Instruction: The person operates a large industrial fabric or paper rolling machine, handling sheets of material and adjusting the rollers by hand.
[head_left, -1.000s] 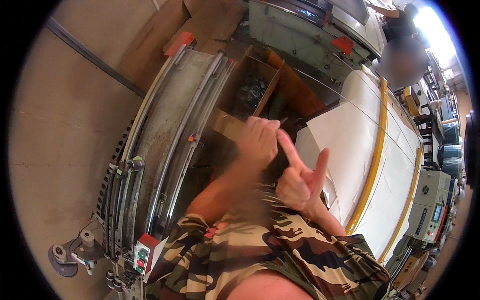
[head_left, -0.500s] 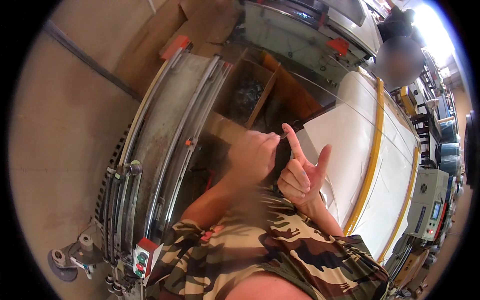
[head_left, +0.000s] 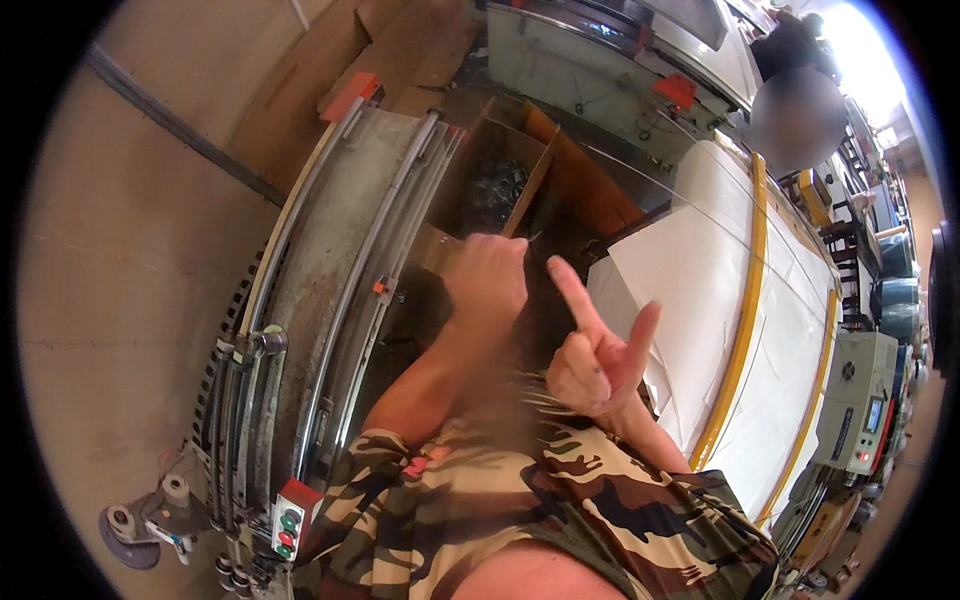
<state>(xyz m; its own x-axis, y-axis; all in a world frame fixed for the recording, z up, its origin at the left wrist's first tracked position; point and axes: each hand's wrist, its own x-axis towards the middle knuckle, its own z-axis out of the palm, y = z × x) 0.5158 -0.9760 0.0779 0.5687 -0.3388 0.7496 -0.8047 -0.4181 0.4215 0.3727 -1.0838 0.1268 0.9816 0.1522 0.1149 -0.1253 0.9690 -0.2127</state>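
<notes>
To your left, a long grey metal machine bed [head_left: 335,200], a red-and-white button box [head_left: 291,521] near you, to your right, white sheeting [head_left: 775,370] under yellow strips [head_left: 741,345], a pale grey control cabinet [head_left: 853,400] beyond it

No text is legible; the blue label [head_left: 845,433] and lit screen [head_left: 874,414] on the grey box [head_left: 866,362] are too small.

The left hand [head_left: 485,278] is curled, its forearm [head_left: 418,395] angled toward one o'clock. Apart from it, at four o'clock, the right hand [head_left: 602,362] points its index finger [head_left: 575,294] toward eleven and its thumb [head_left: 641,335] just past twelve, other fingers [head_left: 574,372] folded.
</notes>
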